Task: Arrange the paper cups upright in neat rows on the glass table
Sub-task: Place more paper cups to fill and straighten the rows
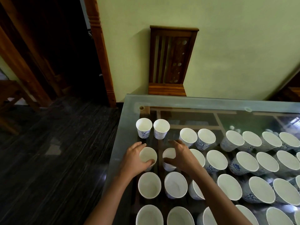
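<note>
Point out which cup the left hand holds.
The leftmost cup in the second-farthest row; the left hand grips its rim, while the right hand holds its neighbour.

You faced a pale yellow-green plastered wall (227,46). A dark brown wooden chair with a slatted, hole-pierced back (172,59) stood against it. To your left, an orange-brown moulded wooden door frame (100,54) edged an unlit doorway (65,46). Below lay a dark, streaked wood-grain floor (56,159).

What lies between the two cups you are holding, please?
Only bare glass table separates the left cup from the right cup, seen in the head view.
</note>
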`<state>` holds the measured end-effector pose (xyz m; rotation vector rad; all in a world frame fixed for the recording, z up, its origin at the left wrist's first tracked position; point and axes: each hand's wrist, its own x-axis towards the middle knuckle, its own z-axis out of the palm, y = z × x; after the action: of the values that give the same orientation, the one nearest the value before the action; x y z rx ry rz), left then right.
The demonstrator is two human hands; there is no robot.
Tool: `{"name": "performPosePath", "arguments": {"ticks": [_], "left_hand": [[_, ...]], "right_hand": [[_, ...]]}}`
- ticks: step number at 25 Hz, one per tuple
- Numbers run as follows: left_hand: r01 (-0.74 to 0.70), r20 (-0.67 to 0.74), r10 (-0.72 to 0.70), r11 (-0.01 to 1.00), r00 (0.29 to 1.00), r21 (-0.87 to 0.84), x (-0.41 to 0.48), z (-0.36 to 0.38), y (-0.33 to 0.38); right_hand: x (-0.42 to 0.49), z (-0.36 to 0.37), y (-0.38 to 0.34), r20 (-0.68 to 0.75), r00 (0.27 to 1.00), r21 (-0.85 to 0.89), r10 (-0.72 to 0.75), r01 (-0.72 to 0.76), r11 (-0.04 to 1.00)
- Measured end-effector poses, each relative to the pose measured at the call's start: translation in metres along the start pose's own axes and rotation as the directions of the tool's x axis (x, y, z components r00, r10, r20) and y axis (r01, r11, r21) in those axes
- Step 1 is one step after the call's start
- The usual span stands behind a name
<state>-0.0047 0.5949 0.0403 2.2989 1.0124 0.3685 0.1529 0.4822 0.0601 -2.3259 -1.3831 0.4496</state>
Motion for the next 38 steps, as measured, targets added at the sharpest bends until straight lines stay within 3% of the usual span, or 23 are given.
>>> {"name": "performPosePath", "arguments": {"ticks": [7,14,38], "left_hand": [[0.008,-0.098,-0.009,1.000,0.995,-0.011,0.069,-0.003,0.002],[0.043,-0.116,-0.039,0.998,0.993,0.040,0.114,0.009,-0.011],[-0.046,0.007,0.046,0.997,0.999,0.063,0.072,0.001,-0.006]], "right_hand": [[0.079,-0.006,-0.018,0.001,0.999,0.083,0.032,-0.032,0.996],[0.120,0.006,-0.010,0.019,1.000,-0.029,0.010,-0.009,1.000],[0.075,0.000,0.001,0.051,0.998,-0.030,0.020,-0.018,0.999]]}}
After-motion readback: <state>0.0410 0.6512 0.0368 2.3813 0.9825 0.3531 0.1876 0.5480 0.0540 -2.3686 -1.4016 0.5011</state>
